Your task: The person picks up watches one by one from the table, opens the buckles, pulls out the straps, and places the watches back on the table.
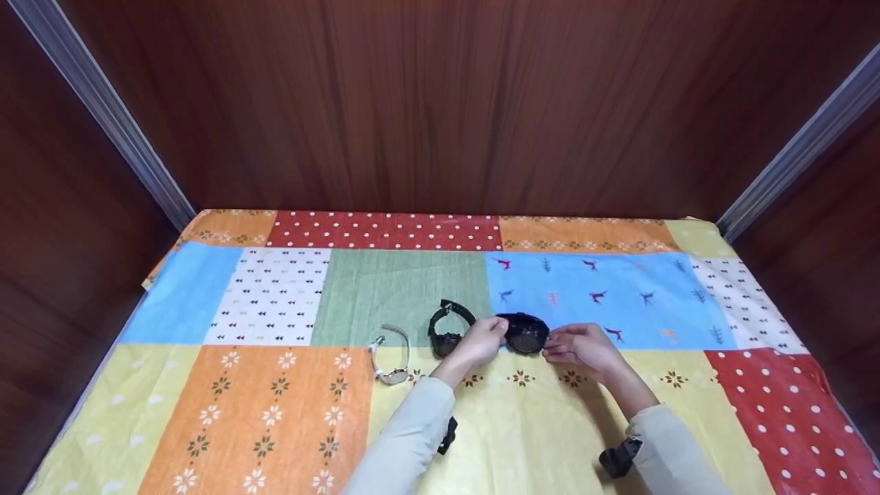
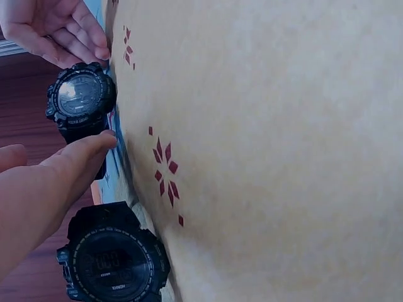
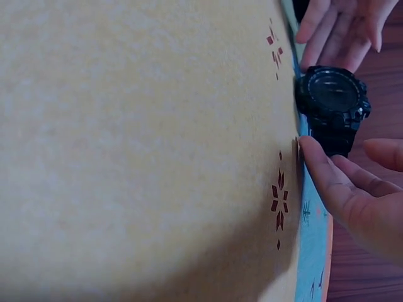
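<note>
A black digital watch (image 1: 528, 335) lies between the two hands, dial facing the person. At its left side is my left hand (image 1: 481, 342), with its fingertips at the strap and its fingers fairly straight. My right hand (image 1: 584, 349) is at the other side, fingers extended and loosely bent, tips beside the watch. In the right wrist view, the watch (image 3: 334, 94) has both hands around it, neither wrapped about it. A second black watch (image 1: 447, 344) stands left of the left hand, its strap (image 1: 454, 306) looped up behind.
A light-strapped watch with a pale round dial (image 1: 395, 377) rests further left. A patchwork cloth (image 1: 275, 412) covers the table. Dark wood panels (image 1: 412, 103) close off the back and sides. A black wrist camera (image 1: 621, 458) sits at the right sleeve.
</note>
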